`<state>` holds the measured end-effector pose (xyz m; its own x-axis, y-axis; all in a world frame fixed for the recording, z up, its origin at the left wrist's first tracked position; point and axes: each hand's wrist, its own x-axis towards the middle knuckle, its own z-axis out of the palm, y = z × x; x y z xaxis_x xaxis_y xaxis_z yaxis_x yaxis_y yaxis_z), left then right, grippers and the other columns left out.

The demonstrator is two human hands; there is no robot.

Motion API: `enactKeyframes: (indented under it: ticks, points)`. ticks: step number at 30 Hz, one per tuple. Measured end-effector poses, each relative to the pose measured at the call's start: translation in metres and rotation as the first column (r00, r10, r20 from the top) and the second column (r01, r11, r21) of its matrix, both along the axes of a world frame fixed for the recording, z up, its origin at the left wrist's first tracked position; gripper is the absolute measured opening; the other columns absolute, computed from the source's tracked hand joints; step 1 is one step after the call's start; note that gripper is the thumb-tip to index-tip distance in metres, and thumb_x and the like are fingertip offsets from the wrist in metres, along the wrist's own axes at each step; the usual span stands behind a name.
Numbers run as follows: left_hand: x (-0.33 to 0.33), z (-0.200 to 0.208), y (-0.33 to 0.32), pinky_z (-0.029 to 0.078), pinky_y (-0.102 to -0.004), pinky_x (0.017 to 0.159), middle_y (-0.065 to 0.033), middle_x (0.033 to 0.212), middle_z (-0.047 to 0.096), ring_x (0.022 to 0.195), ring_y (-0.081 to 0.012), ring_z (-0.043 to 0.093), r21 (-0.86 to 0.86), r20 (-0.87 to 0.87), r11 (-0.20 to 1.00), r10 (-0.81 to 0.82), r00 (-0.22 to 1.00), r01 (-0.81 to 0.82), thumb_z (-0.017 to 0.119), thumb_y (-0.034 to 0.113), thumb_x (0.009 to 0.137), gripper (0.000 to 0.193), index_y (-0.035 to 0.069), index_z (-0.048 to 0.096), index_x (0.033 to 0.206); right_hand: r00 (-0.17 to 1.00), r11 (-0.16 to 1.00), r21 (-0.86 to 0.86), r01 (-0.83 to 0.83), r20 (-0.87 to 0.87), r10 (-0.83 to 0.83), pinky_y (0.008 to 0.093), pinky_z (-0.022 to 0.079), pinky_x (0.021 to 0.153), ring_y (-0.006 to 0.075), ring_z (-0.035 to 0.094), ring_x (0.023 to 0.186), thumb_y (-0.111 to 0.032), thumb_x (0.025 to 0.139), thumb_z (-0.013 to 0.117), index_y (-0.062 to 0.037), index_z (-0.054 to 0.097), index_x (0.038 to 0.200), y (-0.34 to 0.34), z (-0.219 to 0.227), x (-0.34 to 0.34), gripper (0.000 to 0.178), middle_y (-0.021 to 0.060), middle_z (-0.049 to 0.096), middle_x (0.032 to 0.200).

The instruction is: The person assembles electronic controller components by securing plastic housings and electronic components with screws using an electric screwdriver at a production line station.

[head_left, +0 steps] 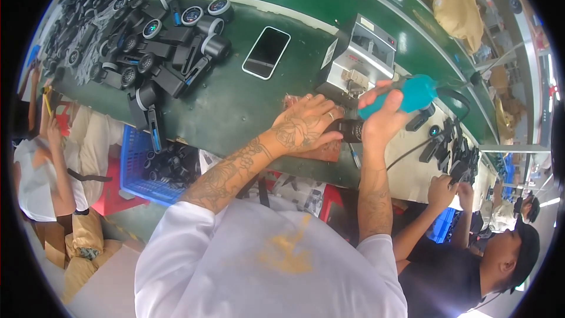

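My right hand [382, 118] grips a teal electric screwdriver [416, 93] with a dark cord at its back end. The screwdriver lies slanted, and its tip is hidden. Over a reddish-brown board [321, 152] on the bench, my left hand [306, 123] has its thumb and fingers on a black device part [351, 130]. That part is partly covered by both hands. Just beyond my hands stands a silver and black box-shaped machine [359, 56], which looks like a screw feeder.
A white-edged phone [266, 53] lies on the green bench [218, 106]. Black devices with round dials [170, 53] pile up at the left. Below the bench edge sits a blue crate [138, 168] of black parts. A co-worker in a dark shirt [441, 277] handles similar devices at the right.
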<state>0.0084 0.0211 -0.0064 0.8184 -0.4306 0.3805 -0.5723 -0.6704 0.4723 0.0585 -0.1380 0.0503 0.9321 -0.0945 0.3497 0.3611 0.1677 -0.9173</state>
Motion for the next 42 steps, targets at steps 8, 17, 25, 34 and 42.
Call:
enactKeyframes:
  ticks: [8, 17, 25, 34, 42]
  points:
    - [-0.002, -0.003, -0.002, 0.042, -0.0447, 0.099, -0.0117, 0.114, 0.059, 0.112, -0.0308, 0.053, -0.099, 0.030, 0.995, -0.011, 0.999, 0.014, 0.056, 0.033, 0.096, 0.034, 0.007, 0.062, 0.118, 0.974, 0.999, 0.029, 0.026, 0.225, -0.032, 0.0292, 0.049, 0.058, 0.0161, 0.056, 0.061, -0.043, 0.099, 0.061, 0.0013, 0.055, 0.097, 0.017, -0.001, 0.041, 0.045, 0.0062, 0.056, 0.070]
    - [-0.001, -0.004, 0.001, 0.042, -0.0443, 0.098, -0.0094, 0.110, 0.059, 0.110, -0.0289, 0.053, -0.119, -0.002, 0.993, -0.016, 1.000, 0.015, 0.057, 0.030, 0.094, 0.035, 0.008, 0.062, 0.120, 0.998, 0.999, -0.033, 0.037, 0.044, -0.036, 0.0286, 0.045, 0.053, 0.0164, 0.056, 0.058, -0.045, 0.099, 0.060, 0.0023, 0.056, 0.100, 0.016, 0.011, 0.013, 0.048, 0.0062, 0.055, 0.068]
    - [-0.001, 0.000, 0.001, 0.042, -0.0443, 0.097, -0.0093, 0.111, 0.059, 0.108, -0.0279, 0.054, -0.112, 0.022, 0.994, -0.002, 1.000, 0.005, 0.056, 0.030, 0.094, 0.036, 0.007, 0.062, 0.122, 0.997, 0.999, 0.014, -0.040, 0.061, 0.039, 0.0288, 0.046, 0.053, 0.0167, 0.056, 0.059, -0.052, 0.095, 0.064, 0.0068, 0.056, 0.106, -0.008, 0.003, -0.030, 0.060, 0.0065, 0.056, 0.069]
    - [-0.004, 0.003, -0.004, 0.042, -0.0438, 0.098, -0.0082, 0.114, 0.060, 0.111, -0.0272, 0.053, -0.058, -0.002, 0.998, -0.011, 1.000, 0.011, 0.056, 0.028, 0.095, 0.033, 0.007, 0.062, 0.120, 0.998, 0.997, 0.063, -0.055, 0.012, 0.054, 0.0312, 0.048, 0.058, 0.0174, 0.056, 0.062, -0.048, 0.095, 0.065, 0.0027, 0.054, 0.100, -0.011, -0.016, -0.038, 0.053, 0.0081, 0.056, 0.071]
    - [0.000, 0.006, 0.006, 0.042, -0.0465, 0.099, -0.0052, 0.123, 0.058, 0.111, -0.0282, 0.054, -0.087, -0.011, 0.996, -0.023, 1.000, 0.022, 0.057, 0.027, 0.096, 0.030, 0.008, 0.062, 0.118, 0.994, 0.990, 0.124, -0.065, 0.090, 0.054, 0.0317, 0.048, 0.058, 0.0171, 0.055, 0.061, -0.045, 0.095, 0.067, -0.0008, 0.053, 0.095, 0.002, -0.019, -0.038, 0.046, 0.0077, 0.056, 0.071]
